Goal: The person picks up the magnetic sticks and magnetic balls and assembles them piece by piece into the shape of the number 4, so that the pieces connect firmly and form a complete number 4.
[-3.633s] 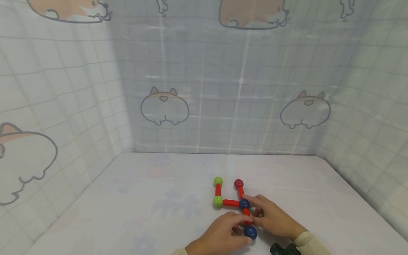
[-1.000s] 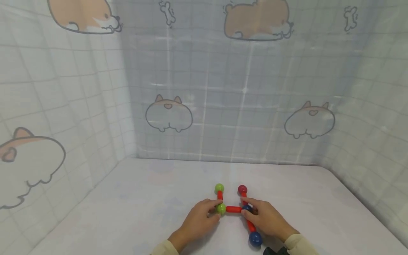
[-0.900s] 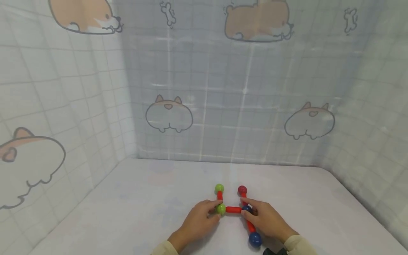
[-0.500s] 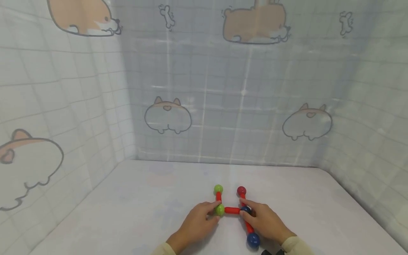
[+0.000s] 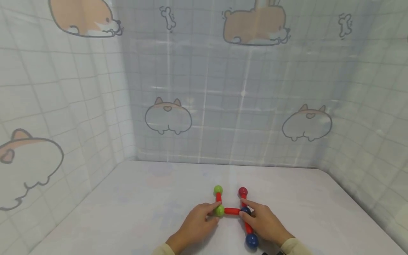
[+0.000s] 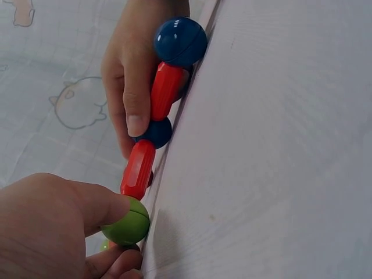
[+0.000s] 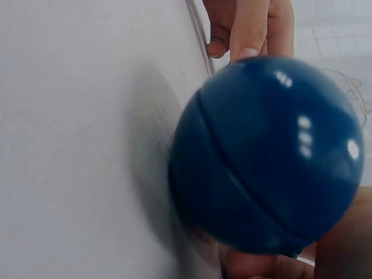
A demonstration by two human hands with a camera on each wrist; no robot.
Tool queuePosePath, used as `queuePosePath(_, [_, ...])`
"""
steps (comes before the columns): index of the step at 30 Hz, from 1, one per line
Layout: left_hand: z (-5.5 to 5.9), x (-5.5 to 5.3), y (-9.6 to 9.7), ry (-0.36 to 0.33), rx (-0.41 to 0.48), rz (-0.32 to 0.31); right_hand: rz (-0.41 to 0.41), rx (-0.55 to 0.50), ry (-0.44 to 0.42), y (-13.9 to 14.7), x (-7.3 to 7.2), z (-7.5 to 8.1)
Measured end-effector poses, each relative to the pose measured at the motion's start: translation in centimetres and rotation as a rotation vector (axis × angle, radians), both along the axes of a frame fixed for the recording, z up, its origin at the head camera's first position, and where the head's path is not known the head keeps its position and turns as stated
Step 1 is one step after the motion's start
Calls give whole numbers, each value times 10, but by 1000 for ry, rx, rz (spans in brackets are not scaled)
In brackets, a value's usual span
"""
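A frame of red rods and coloured balls lies on the white table. My left hand (image 5: pixel 198 224) pinches the near green ball (image 5: pixel 220 210) between thumb and fingers; the left wrist view shows the thumb on its side. My right hand (image 5: pixel 267 221) pinches the middle blue ball (image 5: pixel 245 211), which its fingers partly cover. A red rod (image 5: pixel 232 211) joins these two balls. Another green ball (image 5: pixel 218 190) and a dark red ball (image 5: pixel 243 191) top the two far rods. Closest to me, a larger-looking blue ball (image 7: pixel 273 157) ends a red rod (image 6: pixel 166 92) and fills much of the right wrist view.
A pale printed cloth (image 5: pixel 204 134) hangs behind the table (image 5: pixel 143 202) and along both sides. Part of a black object (image 5: pixel 276 253) shows by the right wrist at the bottom edge.
Since the oldest frame, my left hand has left the nearest blue ball and its rod for the near green ball. My right hand has closed on the middle blue ball. Over the last second both hands barely move.
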State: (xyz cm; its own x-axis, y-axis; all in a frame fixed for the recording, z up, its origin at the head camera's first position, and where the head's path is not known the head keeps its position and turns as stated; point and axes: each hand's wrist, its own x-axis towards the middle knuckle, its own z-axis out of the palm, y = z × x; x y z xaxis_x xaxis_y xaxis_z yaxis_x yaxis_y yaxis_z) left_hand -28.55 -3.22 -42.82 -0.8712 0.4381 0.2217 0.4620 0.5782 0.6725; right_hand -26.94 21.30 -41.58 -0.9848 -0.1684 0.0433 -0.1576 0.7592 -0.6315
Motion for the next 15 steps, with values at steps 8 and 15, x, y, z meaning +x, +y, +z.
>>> queuePosePath(8, [1, 0, 0, -35, 20, -12, -22, -37, -28, 3, 3, 1])
queuePosePath(15, [3, 0, -6, -68, 47, -33, -56, -75, -113, 13, 5, 4])
